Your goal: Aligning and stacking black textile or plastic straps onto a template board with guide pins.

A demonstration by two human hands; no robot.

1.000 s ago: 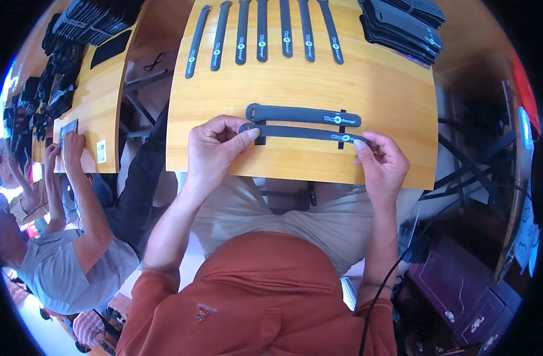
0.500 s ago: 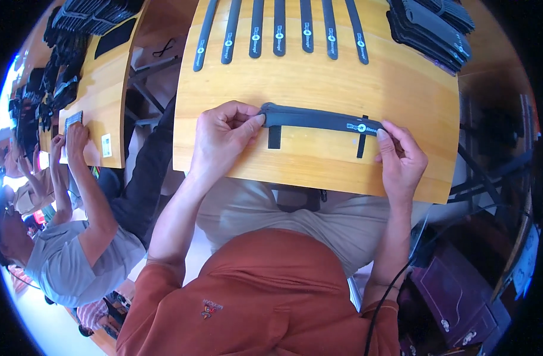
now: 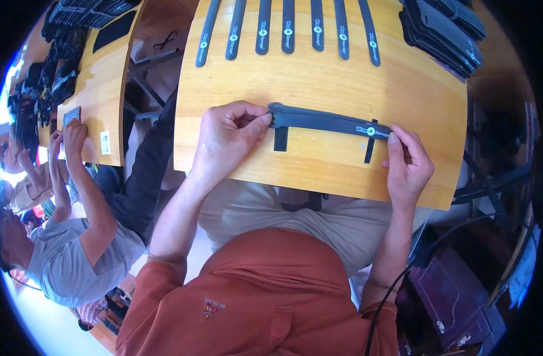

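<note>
A dark grey fabric strap (image 3: 325, 121) with a white printed mark near its right end is stretched between my two hands above the wooden table. My left hand (image 3: 231, 137) pinches its left end between thumb and fingers, where the strap looks doubled. At the other end, my right hand (image 3: 409, 165) grips the tip with thumb and forefinger. Beneath the strap, two black strips lie on the tabletop: a wider strip (image 3: 280, 140) near my left hand and a narrower strip (image 3: 369, 149) near my right hand.
Several similar grey straps (image 3: 288, 29) lie in a row at the table's far side. A stack of dark straps (image 3: 440, 38) sits at the far right corner. On the left, a co-worker (image 3: 75, 255) works at another wooden table (image 3: 108, 107) holding dark bundles (image 3: 96, 15).
The head view has shifted slightly, so the table and straps appear a little farther right. Both hands still hold the strap in nearly the same pose.
</note>
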